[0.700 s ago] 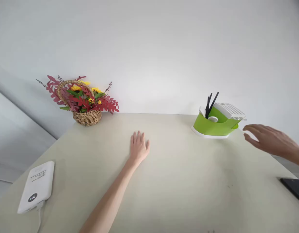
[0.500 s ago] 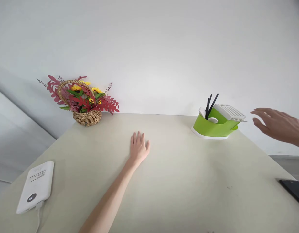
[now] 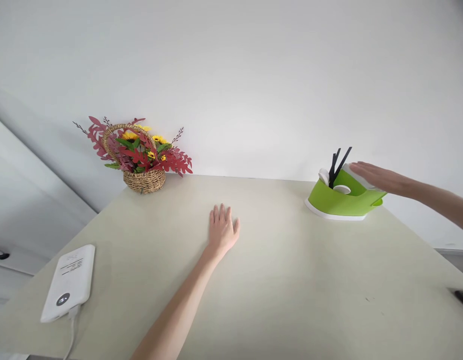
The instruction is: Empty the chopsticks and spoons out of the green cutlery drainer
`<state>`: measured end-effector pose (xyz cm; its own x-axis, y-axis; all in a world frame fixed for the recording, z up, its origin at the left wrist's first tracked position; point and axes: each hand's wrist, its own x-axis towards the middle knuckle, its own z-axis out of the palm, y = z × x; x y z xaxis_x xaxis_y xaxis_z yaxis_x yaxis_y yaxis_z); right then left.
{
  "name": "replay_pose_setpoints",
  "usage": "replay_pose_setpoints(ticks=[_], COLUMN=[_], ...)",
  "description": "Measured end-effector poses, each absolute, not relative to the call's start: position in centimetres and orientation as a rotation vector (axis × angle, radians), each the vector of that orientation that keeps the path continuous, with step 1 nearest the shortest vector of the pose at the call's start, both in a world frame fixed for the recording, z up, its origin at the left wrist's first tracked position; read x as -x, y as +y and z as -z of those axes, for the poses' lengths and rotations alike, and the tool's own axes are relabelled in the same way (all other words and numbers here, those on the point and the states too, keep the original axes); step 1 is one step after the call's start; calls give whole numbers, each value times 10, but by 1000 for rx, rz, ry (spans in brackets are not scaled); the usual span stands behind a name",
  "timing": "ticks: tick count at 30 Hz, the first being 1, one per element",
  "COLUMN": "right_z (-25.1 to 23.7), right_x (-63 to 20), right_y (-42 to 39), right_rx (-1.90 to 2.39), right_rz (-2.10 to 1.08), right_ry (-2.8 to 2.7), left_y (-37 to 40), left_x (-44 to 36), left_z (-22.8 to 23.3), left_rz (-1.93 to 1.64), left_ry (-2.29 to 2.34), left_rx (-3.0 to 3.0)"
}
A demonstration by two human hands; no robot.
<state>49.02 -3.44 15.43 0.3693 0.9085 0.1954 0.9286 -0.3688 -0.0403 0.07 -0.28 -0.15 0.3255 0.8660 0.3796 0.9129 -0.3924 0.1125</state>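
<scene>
A: What was the thing under my right hand?

B: A green utensil holder, a lime plastic tub on a white base, standing at the far right of the desk, close to the wall. Two black sticks and a white spoon rose from its left end; a white slatted lid showed just under my fingers.

A: How did I judge its handling?

B: Light and stiff, I judged, being thin moulded plastic; smooth enough to slide on the desk. The sticks stood loose, so a tilt could have spilled them. The safest hold, I thought, was the green wall low on both sides, not the lid, which may lift off.

A: And the state of my hands?

B: The right hand lay flat and open, palm down, on or just above the lid; contact I could not tell. The left hand rested open and flat on the desk, well apart.

A: Farther out?

B: A flower basket at the far left, and a white power bank near the left edge.
</scene>
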Motion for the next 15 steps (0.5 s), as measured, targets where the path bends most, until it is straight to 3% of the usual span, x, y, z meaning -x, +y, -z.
replay_pose_setpoints(ticks=[15], right_z=[-149], right_x=[-472], right_y=[-30], right_rx=[2493], right_rz=[137], right_ry=[-1694], left_y=[-4], left_x=[-2], left_z=[4], left_rz=[616], left_ry=[-1673], left_rx=[2448])
